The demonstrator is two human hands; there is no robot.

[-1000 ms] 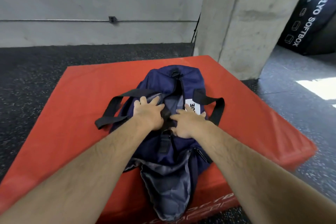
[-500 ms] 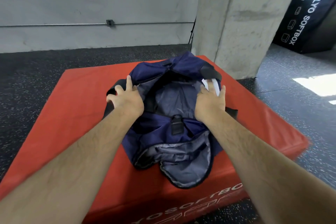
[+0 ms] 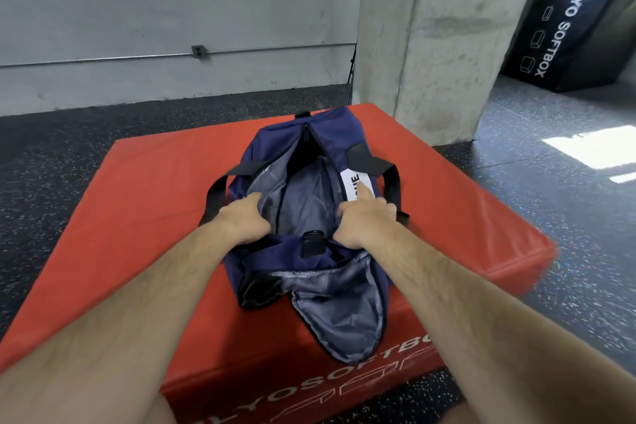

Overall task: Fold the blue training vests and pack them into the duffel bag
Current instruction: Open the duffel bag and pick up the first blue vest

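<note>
A navy duffel bag (image 3: pixel 272 141) with black straps lies lengthwise on a red soft box (image 3: pixel 144 203). Its top opening gapes and shows grey lining (image 3: pixel 303 193). My left hand (image 3: pixel 241 220) grips the left edge of the opening, fingers curled over the rim. My right hand (image 3: pixel 364 220) grips the right edge beside a white label (image 3: pixel 351 179). A grey-lined end pocket (image 3: pixel 340 313) hangs open at the near end. No blue vest is in view.
A concrete pillar (image 3: pixel 444 38) rises just behind the red box on the right. A black soft box (image 3: pixel 571 27) leans at the far right. Dark speckled rubber floor (image 3: pixel 568 217) surrounds the box, and a grey wall (image 3: pixel 172 17) runs behind.
My hands have shifted from the middle of the bag to its two edges, and the top opening is wider now. The bag has slid a little farther from me.
</note>
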